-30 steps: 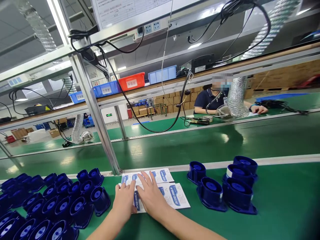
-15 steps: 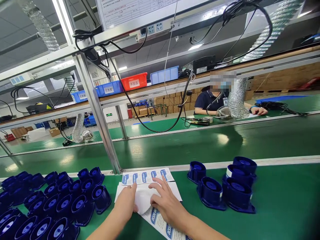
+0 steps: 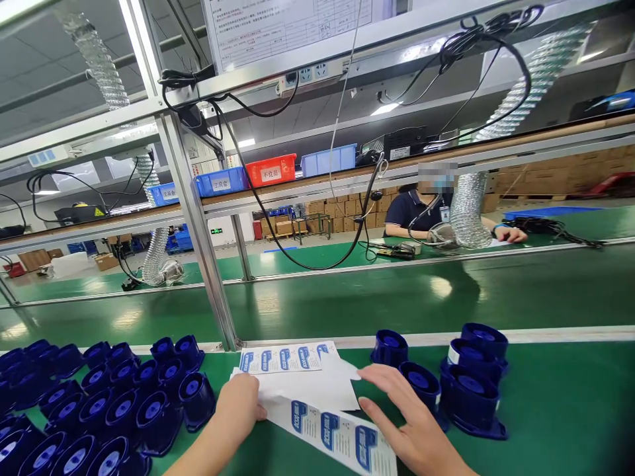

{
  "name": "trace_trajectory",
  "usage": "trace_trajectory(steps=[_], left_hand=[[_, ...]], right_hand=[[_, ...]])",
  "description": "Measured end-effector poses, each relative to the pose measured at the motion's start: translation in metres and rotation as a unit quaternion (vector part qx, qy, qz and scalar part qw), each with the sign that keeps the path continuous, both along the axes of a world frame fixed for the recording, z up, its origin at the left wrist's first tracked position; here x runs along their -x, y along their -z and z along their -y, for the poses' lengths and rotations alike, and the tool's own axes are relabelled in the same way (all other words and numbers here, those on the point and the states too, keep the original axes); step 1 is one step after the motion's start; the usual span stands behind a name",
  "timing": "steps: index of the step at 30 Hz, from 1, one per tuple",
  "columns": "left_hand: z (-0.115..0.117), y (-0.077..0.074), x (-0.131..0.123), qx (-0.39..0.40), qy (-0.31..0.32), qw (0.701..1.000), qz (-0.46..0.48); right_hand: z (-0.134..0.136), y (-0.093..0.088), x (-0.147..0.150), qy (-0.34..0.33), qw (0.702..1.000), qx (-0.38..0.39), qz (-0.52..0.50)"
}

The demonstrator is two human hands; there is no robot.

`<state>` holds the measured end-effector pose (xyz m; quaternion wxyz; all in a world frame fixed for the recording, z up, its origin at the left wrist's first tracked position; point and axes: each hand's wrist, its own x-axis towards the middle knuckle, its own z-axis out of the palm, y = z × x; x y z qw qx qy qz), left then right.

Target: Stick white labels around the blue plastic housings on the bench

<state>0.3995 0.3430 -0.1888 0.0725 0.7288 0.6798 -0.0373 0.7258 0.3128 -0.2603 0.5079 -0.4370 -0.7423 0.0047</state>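
My left hand (image 3: 237,403) is closed on the left end of a strip of printed labels (image 3: 331,428), white with blue blocks. The strip slants down toward the front right, with a bare stretch beside my fingers. At the fingertips of my right hand (image 3: 409,413) is a thin white label (image 3: 344,367), its plain side showing. My index finger touches its edge, while the thumb is lower and apart. Behind my hands, a label sheet (image 3: 282,358) with a row of blue prints lies on white paper (image 3: 307,389).
Many dark blue plastic housings (image 3: 122,410) stand on the green table at left. Several more housings (image 3: 471,390) are at right, close to my right hand. A metal post (image 3: 201,244) rises behind the table. Across the belt (image 3: 322,301) sits a person (image 3: 409,215).
My right hand has moved right, away from the strip, with the white label at its fingertips. The strip has swung flatter, showing more prints; my left hand has shifted slightly left.
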Motion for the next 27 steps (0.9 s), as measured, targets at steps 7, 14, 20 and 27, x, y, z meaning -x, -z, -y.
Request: trace_trajectory(steps=[7, 14, 20, 27], left_hand=[[-0.014, 0.001, 0.026, -0.012, -0.026, 1.0, -0.006], [-0.022, -0.003, 0.041, -0.017, -0.003, 1.0, -0.005], [-0.024, -0.008, 0.036, -0.057, -0.014, 0.998, -0.026], [-0.01, -0.05, 0.077, -0.05, -0.053, 0.995, -0.065]], right_hand=[[0.006, 0.008, 0.016, 0.001, 0.98, 0.196, 0.034], [0.001, 0.033, 0.031, 0.066, 0.962, 0.248, 0.097], [-0.009, 0.033, 0.039, 0.09, 0.96, 0.238, 0.119], [-0.001, 0.041, 0.038, 0.092, 0.962, 0.237, 0.095]])
